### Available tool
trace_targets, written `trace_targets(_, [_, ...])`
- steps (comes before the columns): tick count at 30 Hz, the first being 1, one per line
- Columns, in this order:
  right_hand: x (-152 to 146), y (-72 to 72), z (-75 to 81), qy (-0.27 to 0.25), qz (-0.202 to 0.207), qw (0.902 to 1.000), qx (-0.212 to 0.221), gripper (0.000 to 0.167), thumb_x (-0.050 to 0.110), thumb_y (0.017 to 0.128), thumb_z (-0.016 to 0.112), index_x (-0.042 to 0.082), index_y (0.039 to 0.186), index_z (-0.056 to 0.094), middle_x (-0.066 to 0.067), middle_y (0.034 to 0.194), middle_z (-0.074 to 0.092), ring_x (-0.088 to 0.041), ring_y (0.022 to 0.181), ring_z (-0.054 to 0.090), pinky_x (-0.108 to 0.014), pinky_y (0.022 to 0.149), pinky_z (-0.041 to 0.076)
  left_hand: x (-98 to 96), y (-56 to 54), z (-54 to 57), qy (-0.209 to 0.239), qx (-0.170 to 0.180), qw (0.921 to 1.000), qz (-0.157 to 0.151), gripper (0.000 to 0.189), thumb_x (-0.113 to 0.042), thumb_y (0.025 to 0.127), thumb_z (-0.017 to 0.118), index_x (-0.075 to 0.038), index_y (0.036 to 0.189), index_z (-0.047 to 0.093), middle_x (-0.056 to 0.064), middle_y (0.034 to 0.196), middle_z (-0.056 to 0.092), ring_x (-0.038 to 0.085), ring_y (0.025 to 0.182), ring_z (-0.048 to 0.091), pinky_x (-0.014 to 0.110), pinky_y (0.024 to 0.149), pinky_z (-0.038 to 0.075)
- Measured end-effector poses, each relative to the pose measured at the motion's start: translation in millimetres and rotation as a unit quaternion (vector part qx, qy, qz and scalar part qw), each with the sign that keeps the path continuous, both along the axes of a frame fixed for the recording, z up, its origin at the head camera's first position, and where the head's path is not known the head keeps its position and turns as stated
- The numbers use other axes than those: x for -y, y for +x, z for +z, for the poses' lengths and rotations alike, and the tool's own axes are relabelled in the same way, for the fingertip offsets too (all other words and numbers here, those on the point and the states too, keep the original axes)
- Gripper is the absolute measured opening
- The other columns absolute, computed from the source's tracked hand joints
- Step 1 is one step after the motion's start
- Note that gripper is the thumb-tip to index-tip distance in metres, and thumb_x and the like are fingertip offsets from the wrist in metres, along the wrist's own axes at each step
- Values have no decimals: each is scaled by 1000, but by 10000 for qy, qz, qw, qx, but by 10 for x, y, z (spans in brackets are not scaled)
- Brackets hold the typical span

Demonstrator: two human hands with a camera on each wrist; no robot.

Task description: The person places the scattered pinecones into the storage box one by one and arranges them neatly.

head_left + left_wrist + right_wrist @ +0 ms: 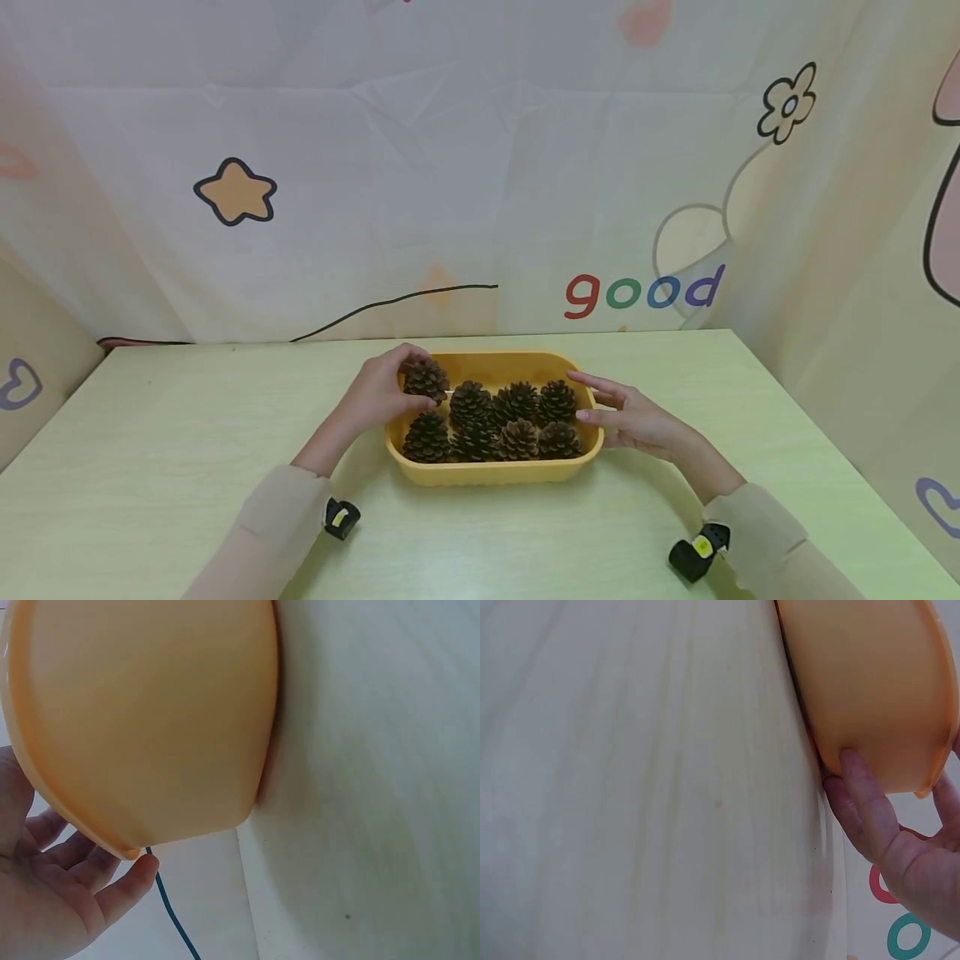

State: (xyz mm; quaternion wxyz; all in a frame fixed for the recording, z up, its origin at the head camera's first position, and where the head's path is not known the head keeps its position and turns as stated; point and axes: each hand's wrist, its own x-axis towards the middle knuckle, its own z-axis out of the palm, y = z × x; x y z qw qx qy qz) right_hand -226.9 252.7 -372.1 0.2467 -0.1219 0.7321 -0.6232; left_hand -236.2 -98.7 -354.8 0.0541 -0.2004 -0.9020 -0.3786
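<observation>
A yellow plastic basin (491,473) stands on the table with several brown pine cones (517,439) in it, mostly in two rows. At the basin's back left corner my left hand (386,387) holds one pine cone (425,379) between thumb and fingers. That cone is hidden in the left wrist view, where the outer wall of the basin (150,720) fills the upper left. My right hand (633,417) grips the basin's right end, thumb over the rim. In the right wrist view, fingers (866,791) press against the outer wall low down.
The pale wooden table (225,417) spreads around the basin on all sides. Behind it hangs a printed cloth (450,183) with a star, a flower and the word "good". Black cameras (341,518) are strapped at both wrists.
</observation>
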Motion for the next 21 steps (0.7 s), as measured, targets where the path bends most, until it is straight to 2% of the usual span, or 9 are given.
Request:
trace_targets(5, [0, 0, 2, -15, 10, 10000, 1, 70, 16, 89, 60, 11, 145, 20, -29, 146, 7, -33, 109, 52, -49, 83, 49, 5, -48, 26, -173, 32, 9998, -61, 54, -11, 68, 80, -7, 115, 54, 8, 110, 60, 26, 102, 55, 40, 90, 46])
trace_targets(12, [6, 3, 8, 56, 2, 10000, -29, 71, 18, 88, 61, 10, 145, 20, -29, 146, 7, -32, 109, 52, -48, 83, 49, 8, -84, 39, -553, -101, 9983, -176, 52, -11, 67, 81, -11, 113, 56, 6, 108, 61, 24, 100, 56, 41, 87, 48])
trace_targets(21, [5, -5, 1, 73, 20, 10000, -34, 71, 18, 89, 60, 10, 146, 19, -30, 146, 7, -31, 108, 53, -48, 83, 49, -11, -106, -4, -1421, -392, 9880, -459, 48, -9, 70, 78, -11, 114, 58, 5, 110, 62, 25, 103, 57, 43, 90, 46])
